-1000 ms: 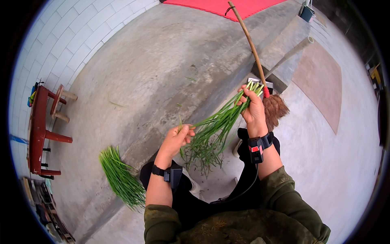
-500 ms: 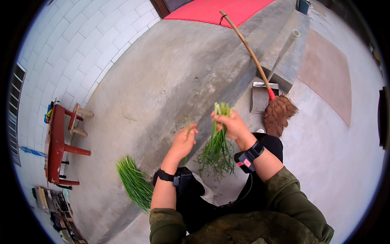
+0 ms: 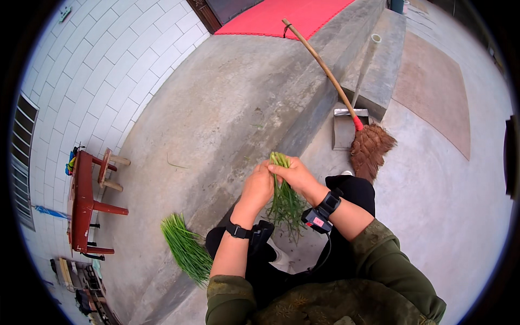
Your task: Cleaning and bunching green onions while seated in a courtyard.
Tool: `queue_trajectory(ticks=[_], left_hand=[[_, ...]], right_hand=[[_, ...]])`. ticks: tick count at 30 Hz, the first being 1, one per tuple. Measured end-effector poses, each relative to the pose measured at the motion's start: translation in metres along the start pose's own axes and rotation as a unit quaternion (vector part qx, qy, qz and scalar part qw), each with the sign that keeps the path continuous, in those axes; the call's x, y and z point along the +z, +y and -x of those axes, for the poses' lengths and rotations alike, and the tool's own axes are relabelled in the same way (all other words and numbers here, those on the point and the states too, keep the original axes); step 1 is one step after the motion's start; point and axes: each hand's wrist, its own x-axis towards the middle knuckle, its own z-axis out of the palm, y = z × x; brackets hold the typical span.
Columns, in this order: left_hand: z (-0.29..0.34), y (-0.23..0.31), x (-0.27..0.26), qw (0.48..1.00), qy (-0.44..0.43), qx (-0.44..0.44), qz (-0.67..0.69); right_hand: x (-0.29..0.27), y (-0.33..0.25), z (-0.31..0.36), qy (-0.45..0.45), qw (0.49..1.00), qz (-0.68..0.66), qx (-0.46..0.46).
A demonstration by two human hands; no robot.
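A bunch of long, thin green chives (image 3: 285, 208) hangs in front of me, cut ends up and leafy tips drooping between my knees. My right hand (image 3: 299, 177) is closed round its upper part, thumb across the stalks. Against the bunch's left side, my left hand (image 3: 257, 189) is closed with fingertips pinching at the chives; its fingers are partly hidden. To the left, a larger pile of chives (image 3: 187, 250) lies on the edge of the raised concrete ledge.
A broom (image 3: 374, 149) with a wooden handle leans by a metal dustpan (image 3: 343, 132) ahead to the right, beside a concrete step (image 3: 379, 70). Along the tiled wall stand a red bench (image 3: 82, 200) and a small wooden stool (image 3: 105, 169). A red mat (image 3: 281, 19) lies far ahead.
My left hand has moved right to meet the bunch; a thin stalk showed in it before. My right hand has lowered slightly and shifted left with the chives.
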Motion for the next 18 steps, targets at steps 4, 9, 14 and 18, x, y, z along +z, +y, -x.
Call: queue_trajectory(ticks=[4,9,14,18], left_hand=[[0.013,-0.011,-0.008,1.0,-0.014,-0.008,0.017],[0.064,-0.039,-0.041,0.99,-0.018,-0.087,0.112],[0.097,-0.049,-0.057,0.969,0.028,-0.136,0.205],[0.104,-0.027,-0.063,0.959,0.088,-0.107,0.248]], right_hand=[[-0.017,-0.033,-0.004,0.115,0.984,-0.134,0.0],[-0.055,-0.07,0.01,0.147,0.938,-0.295,-0.107],[-0.059,-0.098,0.037,0.111,0.903,-0.381,-0.166],[-0.053,-0.101,0.053,0.101,0.891,-0.406,-0.174]])
